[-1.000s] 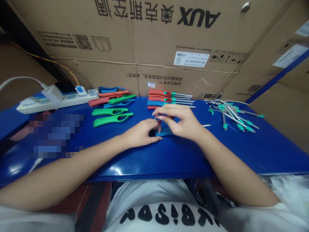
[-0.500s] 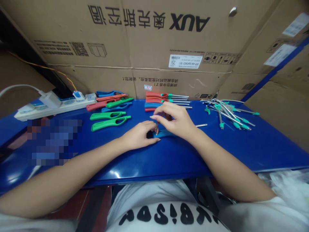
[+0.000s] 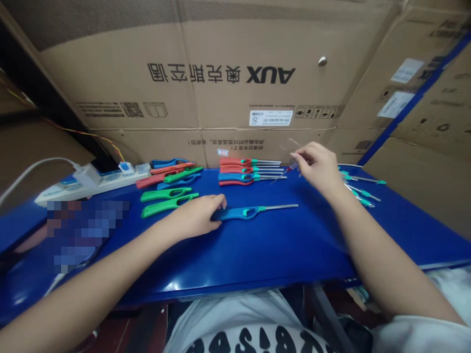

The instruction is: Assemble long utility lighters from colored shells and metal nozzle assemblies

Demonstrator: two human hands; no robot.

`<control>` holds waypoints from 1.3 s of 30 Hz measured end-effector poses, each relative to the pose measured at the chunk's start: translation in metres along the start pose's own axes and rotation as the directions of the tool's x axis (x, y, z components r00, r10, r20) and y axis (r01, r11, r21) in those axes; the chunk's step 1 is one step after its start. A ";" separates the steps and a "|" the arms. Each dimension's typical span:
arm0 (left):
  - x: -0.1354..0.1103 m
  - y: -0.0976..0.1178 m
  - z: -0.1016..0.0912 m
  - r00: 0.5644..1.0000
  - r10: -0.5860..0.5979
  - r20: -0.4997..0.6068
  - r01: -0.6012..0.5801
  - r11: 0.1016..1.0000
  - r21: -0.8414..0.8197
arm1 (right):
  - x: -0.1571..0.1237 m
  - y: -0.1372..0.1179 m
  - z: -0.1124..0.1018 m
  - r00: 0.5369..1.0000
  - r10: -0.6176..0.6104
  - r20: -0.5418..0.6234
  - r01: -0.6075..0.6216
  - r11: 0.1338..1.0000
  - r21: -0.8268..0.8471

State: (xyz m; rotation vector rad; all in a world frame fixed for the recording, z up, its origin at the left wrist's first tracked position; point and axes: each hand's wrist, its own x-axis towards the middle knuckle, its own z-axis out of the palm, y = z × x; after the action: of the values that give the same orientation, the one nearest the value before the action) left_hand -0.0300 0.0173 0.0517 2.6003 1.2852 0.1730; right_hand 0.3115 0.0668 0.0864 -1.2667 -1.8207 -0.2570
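Note:
A blue long-nosed gas lighter lies on the table with its metal tube pointing right. My left hand has its fingers and thumb closed around the lighter's handle end. Raised above the table to the right, my right hand pinches a small screwdriver-like tool with a clear and red handle. Its thin metal shaft slants down to the left, near the tubes of the stacked lighters. A row of red and blue lighters with metal tubes lies behind the blue one.
Green, red and blue lighter handles without tubes lie at left. Loose metal tubes with teal parts are piled at right. A white power strip with plugs stands at back left. A cardboard box wall closes off the back.
My right hand has moved away from the blue lighter, up and to the right, carrying the thin tool. My left hand stays at the lighter's handle end. The head view has tilted up.

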 end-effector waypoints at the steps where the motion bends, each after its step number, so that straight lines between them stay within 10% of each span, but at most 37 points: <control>1: -0.001 0.002 0.000 1.000 -0.011 0.002 0.011 1.000 0.020 | -0.002 0.011 -0.005 0.998 0.055 0.012 -0.053 0.995 -0.083; 7: 0.010 0.007 0.011 0.997 0.075 -0.018 -0.074 0.995 0.059 | -0.010 0.057 -0.028 0.930 0.365 0.033 -0.323 0.858 -0.399; 15: 0.052 -0.018 -0.015 0.951 0.257 -0.174 -0.228 0.958 0.171 | -0.013 0.065 -0.024 0.874 0.459 0.157 -0.337 0.807 -0.485; 26: 0.131 -0.060 -0.031 0.968 0.155 -0.198 -0.113 0.971 0.210 | -0.021 0.053 0.003 0.541 0.669 0.509 -0.283 0.715 -0.639; 39: 0.152 -0.075 -0.019 0.977 0.111 -0.184 -0.073 0.977 0.199 | -0.024 0.059 0.010 0.515 0.664 0.542 -0.233 0.717 -0.657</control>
State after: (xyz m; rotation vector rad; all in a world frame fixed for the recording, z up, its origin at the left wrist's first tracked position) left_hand 0.0002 0.1853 0.0511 2.8703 1.3014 0.3431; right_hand 0.3580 0.0839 0.0450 -2.5154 -2.0162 0.1644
